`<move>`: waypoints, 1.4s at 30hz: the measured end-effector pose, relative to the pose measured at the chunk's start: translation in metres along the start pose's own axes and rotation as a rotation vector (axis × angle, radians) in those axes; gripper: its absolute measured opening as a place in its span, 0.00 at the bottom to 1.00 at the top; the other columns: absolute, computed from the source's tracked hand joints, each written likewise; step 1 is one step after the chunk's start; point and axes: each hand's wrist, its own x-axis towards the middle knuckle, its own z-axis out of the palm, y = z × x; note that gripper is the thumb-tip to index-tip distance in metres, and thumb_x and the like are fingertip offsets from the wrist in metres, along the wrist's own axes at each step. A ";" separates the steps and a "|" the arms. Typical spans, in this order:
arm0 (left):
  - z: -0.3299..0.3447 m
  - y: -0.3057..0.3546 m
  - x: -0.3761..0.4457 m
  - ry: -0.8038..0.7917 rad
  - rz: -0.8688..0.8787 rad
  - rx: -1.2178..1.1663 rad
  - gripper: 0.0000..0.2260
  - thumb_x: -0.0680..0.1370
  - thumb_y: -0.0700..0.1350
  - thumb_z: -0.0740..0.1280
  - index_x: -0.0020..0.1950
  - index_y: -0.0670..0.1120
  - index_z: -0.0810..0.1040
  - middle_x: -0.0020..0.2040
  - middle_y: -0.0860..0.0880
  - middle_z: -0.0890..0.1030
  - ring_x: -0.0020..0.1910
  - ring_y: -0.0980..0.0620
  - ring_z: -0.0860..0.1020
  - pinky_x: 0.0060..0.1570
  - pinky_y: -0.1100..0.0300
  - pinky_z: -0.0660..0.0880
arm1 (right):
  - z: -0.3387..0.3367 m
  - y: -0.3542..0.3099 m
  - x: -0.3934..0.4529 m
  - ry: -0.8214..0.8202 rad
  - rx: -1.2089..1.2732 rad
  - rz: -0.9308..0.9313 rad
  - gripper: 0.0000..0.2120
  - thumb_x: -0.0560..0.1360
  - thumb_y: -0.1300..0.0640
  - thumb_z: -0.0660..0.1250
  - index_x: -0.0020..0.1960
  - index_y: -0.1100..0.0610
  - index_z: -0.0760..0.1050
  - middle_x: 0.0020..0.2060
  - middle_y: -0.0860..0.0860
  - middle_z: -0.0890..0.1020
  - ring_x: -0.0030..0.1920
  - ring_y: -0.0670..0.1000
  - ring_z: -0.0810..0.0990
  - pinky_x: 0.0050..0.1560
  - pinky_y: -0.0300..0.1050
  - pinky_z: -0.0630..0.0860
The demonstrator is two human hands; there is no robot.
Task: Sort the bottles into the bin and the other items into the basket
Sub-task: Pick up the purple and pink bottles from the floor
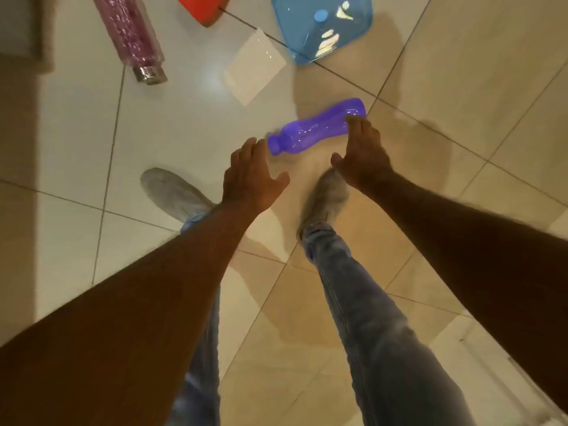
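A purple plastic bottle [316,127] lies on its side on the tiled floor, cap end toward the left. My right hand [361,155] hovers open just over its base end, fingertips overlapping the bottle. My left hand [250,176] is open, fingers spread, just left of the cap and not touching it. Farther away, a pink glittery bottle [130,35] with a silver cap lies on the floor at upper left. A blue translucent bin [356,26] at the top holds a bottle with a blue cap [321,16].
A white square lid or sheet [255,67] lies flat between the pink bottle and the bin. A red container's corner [206,9] shows at the top edge. My two legs in jeans and pale shoes [172,189] stand below my hands.
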 end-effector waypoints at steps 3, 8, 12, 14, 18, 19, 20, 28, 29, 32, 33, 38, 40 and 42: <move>0.026 -0.016 0.044 -0.004 -0.008 -0.040 0.36 0.74 0.55 0.75 0.77 0.45 0.64 0.74 0.45 0.69 0.71 0.45 0.69 0.61 0.55 0.71 | 0.024 0.008 0.035 0.019 -0.085 -0.026 0.39 0.72 0.56 0.75 0.78 0.59 0.61 0.73 0.56 0.69 0.71 0.59 0.70 0.64 0.54 0.77; 0.074 -0.026 0.101 0.000 0.053 -0.046 0.39 0.73 0.53 0.76 0.78 0.45 0.63 0.75 0.45 0.68 0.71 0.44 0.69 0.65 0.50 0.74 | 0.057 0.024 0.088 0.028 -0.333 -0.114 0.42 0.70 0.60 0.75 0.79 0.57 0.60 0.78 0.58 0.64 0.77 0.62 0.62 0.73 0.62 0.67; 0.108 -0.035 0.124 0.021 0.090 -0.005 0.39 0.72 0.52 0.77 0.78 0.45 0.63 0.72 0.45 0.69 0.69 0.45 0.71 0.63 0.52 0.75 | 0.076 0.040 0.115 0.013 -0.480 -0.158 0.44 0.69 0.64 0.75 0.80 0.55 0.58 0.79 0.59 0.60 0.80 0.64 0.56 0.76 0.69 0.57; 0.119 -0.041 0.131 0.010 0.121 0.027 0.39 0.71 0.51 0.78 0.77 0.46 0.64 0.71 0.45 0.70 0.68 0.46 0.72 0.61 0.52 0.76 | 0.082 0.047 0.124 0.020 -0.555 -0.184 0.44 0.69 0.64 0.76 0.79 0.55 0.59 0.79 0.60 0.60 0.80 0.65 0.56 0.75 0.72 0.55; 0.129 -0.050 0.141 -0.025 0.075 -0.025 0.38 0.70 0.47 0.80 0.76 0.46 0.66 0.69 0.44 0.73 0.66 0.45 0.74 0.62 0.51 0.77 | 0.080 0.056 0.134 0.013 -0.652 -0.238 0.41 0.69 0.60 0.77 0.77 0.55 0.62 0.75 0.59 0.66 0.76 0.65 0.62 0.72 0.73 0.59; 0.129 -0.051 0.142 -0.049 0.052 -0.083 0.37 0.70 0.46 0.80 0.75 0.46 0.68 0.68 0.44 0.74 0.65 0.45 0.74 0.62 0.50 0.78 | 0.078 0.056 0.134 0.000 -0.662 -0.251 0.40 0.68 0.59 0.78 0.76 0.54 0.63 0.73 0.58 0.67 0.75 0.64 0.64 0.71 0.72 0.62; 0.127 -0.053 0.141 -0.072 0.036 -0.147 0.37 0.69 0.46 0.81 0.75 0.45 0.69 0.67 0.44 0.75 0.65 0.45 0.75 0.62 0.50 0.78 | 0.075 0.056 0.133 -0.010 -0.658 -0.262 0.40 0.68 0.58 0.78 0.75 0.53 0.64 0.72 0.58 0.68 0.73 0.63 0.65 0.69 0.70 0.64; 0.080 -0.071 0.092 0.047 -0.060 -0.460 0.40 0.67 0.50 0.82 0.75 0.44 0.69 0.68 0.43 0.73 0.64 0.46 0.75 0.59 0.55 0.78 | 0.053 0.020 0.084 -0.120 -0.367 -0.167 0.37 0.65 0.54 0.77 0.71 0.49 0.68 0.67 0.53 0.71 0.68 0.61 0.67 0.58 0.62 0.72; 0.069 -0.075 0.084 0.089 -0.101 -0.534 0.43 0.67 0.51 0.82 0.77 0.45 0.66 0.70 0.43 0.72 0.64 0.48 0.75 0.57 0.58 0.79 | 0.052 0.009 0.076 -0.188 -0.274 -0.141 0.38 0.64 0.53 0.78 0.72 0.48 0.68 0.66 0.53 0.71 0.68 0.61 0.67 0.59 0.60 0.72; 0.031 -0.088 0.059 0.263 -0.254 -0.818 0.49 0.67 0.48 0.83 0.81 0.45 0.58 0.74 0.45 0.69 0.64 0.52 0.75 0.51 0.70 0.78 | 0.054 -0.031 0.048 -0.358 -0.063 -0.111 0.40 0.64 0.51 0.80 0.72 0.50 0.69 0.64 0.55 0.73 0.66 0.60 0.69 0.65 0.52 0.68; 0.018 -0.092 0.049 0.310 -0.324 -0.947 0.50 0.67 0.47 0.83 0.81 0.47 0.57 0.73 0.46 0.70 0.63 0.50 0.78 0.52 0.67 0.80 | 0.057 -0.047 0.037 -0.387 0.008 -0.095 0.40 0.64 0.51 0.81 0.72 0.50 0.69 0.63 0.55 0.74 0.64 0.59 0.71 0.66 0.52 0.69; -0.033 -0.094 0.000 0.463 -0.564 -1.470 0.35 0.72 0.45 0.79 0.75 0.49 0.68 0.62 0.44 0.81 0.56 0.45 0.84 0.53 0.48 0.83 | 0.068 -0.127 -0.010 -0.461 0.396 -0.061 0.37 0.63 0.51 0.83 0.69 0.49 0.73 0.59 0.51 0.79 0.58 0.53 0.79 0.60 0.53 0.78; -0.046 -0.090 -0.018 0.522 -0.560 -1.542 0.26 0.73 0.44 0.78 0.68 0.49 0.75 0.58 0.45 0.84 0.56 0.45 0.84 0.52 0.50 0.83 | 0.070 -0.155 -0.020 -0.525 0.559 -0.093 0.32 0.64 0.54 0.84 0.64 0.45 0.75 0.54 0.43 0.82 0.52 0.45 0.82 0.53 0.44 0.80; -0.057 -0.090 -0.033 0.582 -0.543 -1.548 0.22 0.71 0.45 0.79 0.63 0.52 0.78 0.55 0.48 0.85 0.54 0.48 0.85 0.48 0.54 0.83 | 0.067 -0.178 -0.024 -0.611 0.644 -0.139 0.31 0.65 0.60 0.83 0.63 0.46 0.75 0.53 0.42 0.82 0.50 0.41 0.82 0.48 0.36 0.79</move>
